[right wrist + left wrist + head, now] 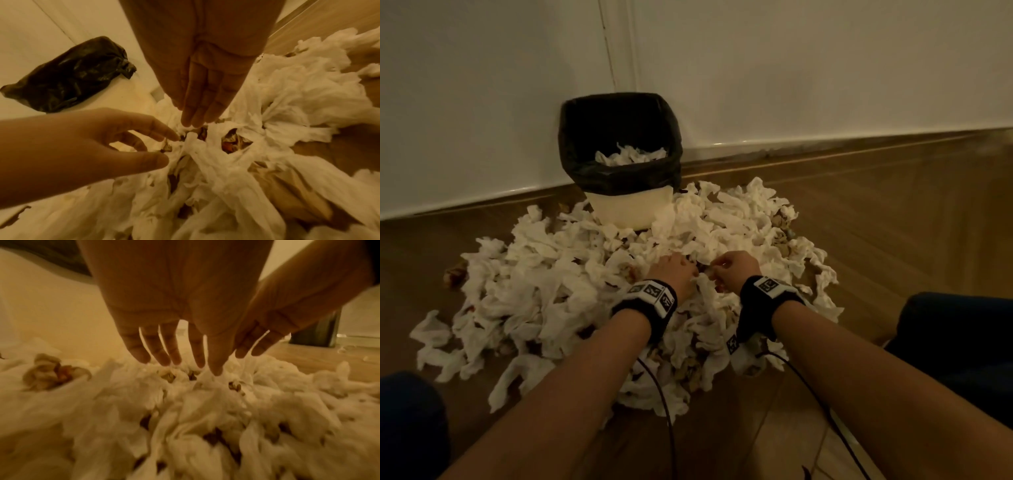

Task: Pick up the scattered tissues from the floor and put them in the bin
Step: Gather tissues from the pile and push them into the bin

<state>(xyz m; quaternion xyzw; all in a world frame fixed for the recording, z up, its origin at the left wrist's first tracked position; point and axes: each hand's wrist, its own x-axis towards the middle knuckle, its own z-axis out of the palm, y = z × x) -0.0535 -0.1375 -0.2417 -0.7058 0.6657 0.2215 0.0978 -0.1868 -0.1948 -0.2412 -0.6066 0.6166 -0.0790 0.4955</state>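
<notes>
A wide heap of crumpled white tissues point(571, 274) point(185, 410) point(236, 170) covers the wooden floor in front of the bin point(626, 205). The bin is cream with a black liner point(68, 78), stands against the wall and holds a few tissues point(630, 156). Both hands are low over the middle of the heap, close together. My left hand point(674, 270) point(179, 360) point(162, 146) has spread, straight fingers with the tips on the tissues. My right hand point(732, 270) point(191, 120) point(251, 348) points its straight fingers down; their tips touch a raised tissue strand point(191, 138).
Brownish scraps point(453, 274) point(47, 374) lie among the tissues. A white wall point(825, 68) runs behind the bin. My dark-clothed knees point(955, 342) point(410, 428) flank the heap. Thin cables point(664, 394) trail from the wristbands. Bare wooden floor point(893, 222) lies to the right.
</notes>
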